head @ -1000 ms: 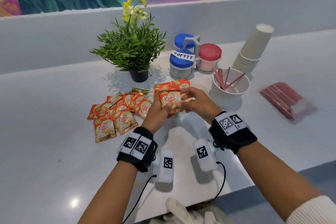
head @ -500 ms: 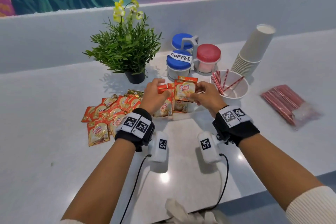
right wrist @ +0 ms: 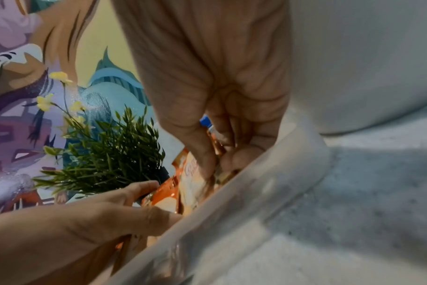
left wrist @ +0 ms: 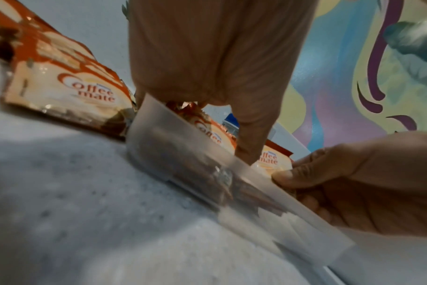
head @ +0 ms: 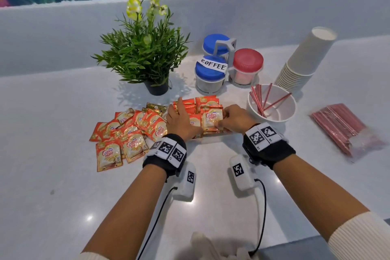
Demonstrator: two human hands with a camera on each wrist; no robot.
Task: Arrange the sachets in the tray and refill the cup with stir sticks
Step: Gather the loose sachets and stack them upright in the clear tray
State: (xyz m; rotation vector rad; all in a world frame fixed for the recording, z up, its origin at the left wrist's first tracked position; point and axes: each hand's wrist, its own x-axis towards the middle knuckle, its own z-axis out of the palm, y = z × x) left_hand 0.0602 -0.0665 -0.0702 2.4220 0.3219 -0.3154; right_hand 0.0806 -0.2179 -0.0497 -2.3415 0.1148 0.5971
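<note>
Both hands work at a clear, translucent plastic tray (left wrist: 202,173) standing on the pale speckled countertop (head: 63,112), between a loose pile of orange-and-cream creamer sachets (head: 130,131) and a white round cup (head: 272,107).

Left hand (head: 179,121): placed over the left part of the tray, fingers extended and lying against the upright sachets there — in the left wrist view one fingertip presses down on a sachet face just behind the tray's near wall. No sachet is gripped.

Right hand (head: 236,119): at the right part of the tray. Thumb and fingers pinch the cream-faced "Coffee mate" sachet (head: 212,119), which stands upright at the front of the row, inside the tray.

The loose pile lies flat on the countertop, just left of the tray. The white cup, just right of the tray, holds a few red stir sticks (head: 261,99) leaning against its wall. A clear packet of red stir sticks (head: 346,131) lies well to the right.

Behind the tray — a green potted plant with yellow flowers (head: 143,48), a rack of blue- and red-lidded jars labelled "COFFEE" (head: 213,65), and a tilted stack of white paper cups (head: 304,61).
</note>
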